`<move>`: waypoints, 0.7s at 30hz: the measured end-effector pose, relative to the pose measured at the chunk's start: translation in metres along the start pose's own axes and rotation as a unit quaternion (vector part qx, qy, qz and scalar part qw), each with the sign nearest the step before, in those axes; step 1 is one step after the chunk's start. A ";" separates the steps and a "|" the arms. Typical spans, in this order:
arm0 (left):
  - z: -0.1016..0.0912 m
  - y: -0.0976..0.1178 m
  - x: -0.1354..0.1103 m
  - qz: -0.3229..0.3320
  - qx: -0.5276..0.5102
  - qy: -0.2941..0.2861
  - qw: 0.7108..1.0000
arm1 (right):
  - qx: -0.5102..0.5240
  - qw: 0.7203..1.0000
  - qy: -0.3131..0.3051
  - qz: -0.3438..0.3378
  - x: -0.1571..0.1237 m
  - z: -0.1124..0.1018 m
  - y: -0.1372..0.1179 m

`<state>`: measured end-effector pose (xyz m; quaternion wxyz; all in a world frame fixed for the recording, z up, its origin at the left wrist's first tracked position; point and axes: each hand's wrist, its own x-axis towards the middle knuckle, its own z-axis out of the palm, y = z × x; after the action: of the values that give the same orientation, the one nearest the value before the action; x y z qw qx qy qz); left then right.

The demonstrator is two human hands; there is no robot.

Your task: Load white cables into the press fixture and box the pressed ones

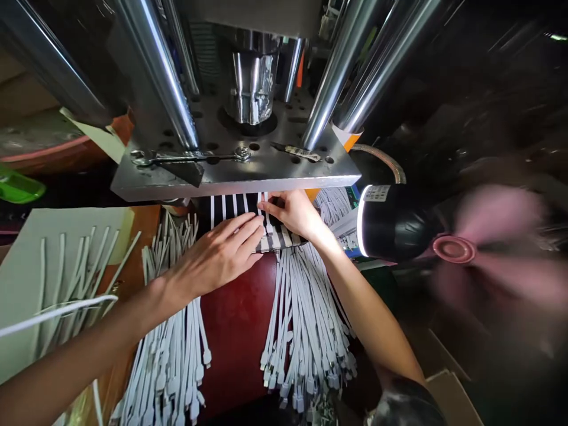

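My left hand [222, 251] lies with its fingers stretched out over the front of a black-and-metal mould [279, 238] under the press plate; its thumb is hidden. Several thin white cables run side by side across the mould. My right hand [298, 214] reaches in from the other side, thumb and forefinger pinched on a white cable [267, 219] near the left fingertips. Below the right hand, a thick bundle of white USB cables [306, 319] hangs with its plugs downward. Another bundle of white cables [171, 349] lies under my left forearm.
Overhead is the heavy steel press plate [235, 177] with upright rods. A wrench [190, 157] and a small knife [296, 152] lie on it. At right stand a lit black lamp [390, 220] and a spinning pink fan [455, 248]. Loose cables [80, 266] lie at left.
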<state>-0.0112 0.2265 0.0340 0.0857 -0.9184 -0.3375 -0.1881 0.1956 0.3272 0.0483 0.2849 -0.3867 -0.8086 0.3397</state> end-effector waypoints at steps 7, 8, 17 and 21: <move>-0.001 0.017 0.014 -0.062 0.047 -0.021 0.997 | 0.048 0.998 0.033 0.021 -0.002 0.004 0.009; 0.000 0.021 0.014 -0.073 0.047 -0.022 0.996 | 0.021 0.998 0.044 0.026 -0.003 0.005 0.007; 0.002 0.044 0.024 -0.190 0.030 -0.064 0.979 | -0.351 0.936 -0.020 0.007 -0.055 0.002 -0.034; 0.003 0.016 0.047 -0.228 0.012 -0.071 0.971 | -0.423 0.902 -0.040 0.073 -0.024 0.008 -0.036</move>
<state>0.0329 0.2423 0.0495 0.0273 -0.8268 -0.5459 -0.1328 0.1873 0.2878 0.0660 0.0361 -0.5152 -0.8563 0.0003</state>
